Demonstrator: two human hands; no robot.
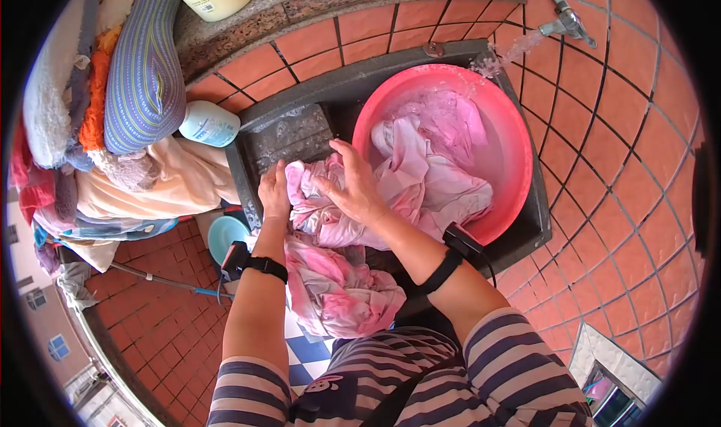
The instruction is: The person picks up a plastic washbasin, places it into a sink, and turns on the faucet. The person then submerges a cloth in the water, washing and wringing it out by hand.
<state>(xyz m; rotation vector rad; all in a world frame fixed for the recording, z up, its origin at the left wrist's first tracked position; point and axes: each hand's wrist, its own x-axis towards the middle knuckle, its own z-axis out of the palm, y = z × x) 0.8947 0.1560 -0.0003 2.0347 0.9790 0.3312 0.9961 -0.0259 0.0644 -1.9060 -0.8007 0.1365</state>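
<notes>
A wet pink-and-white cloth [342, 288] is bunched over the near edge of the black sink and runs up into a red basin [520, 156]. The basin holds more soaked pink and white fabric [443, 141] in cloudy water. My left hand [273, 193] is at the left side of the bunched cloth, its fingers stretched out and partly hidden. Over the cloth's upper end is my right hand [353, 187], with thumb and fingers apart. Folds of cloth lie between the two hands; neither is closed in a grip.
Water runs from a tap [567, 27] at the basin's far right. The black sink [251, 123] has a ribbed washboard [294, 138]. Left of it are a white bottle [210, 124] and piled laundry [150, 183]. A light-blue basin [227, 238] sits lower down.
</notes>
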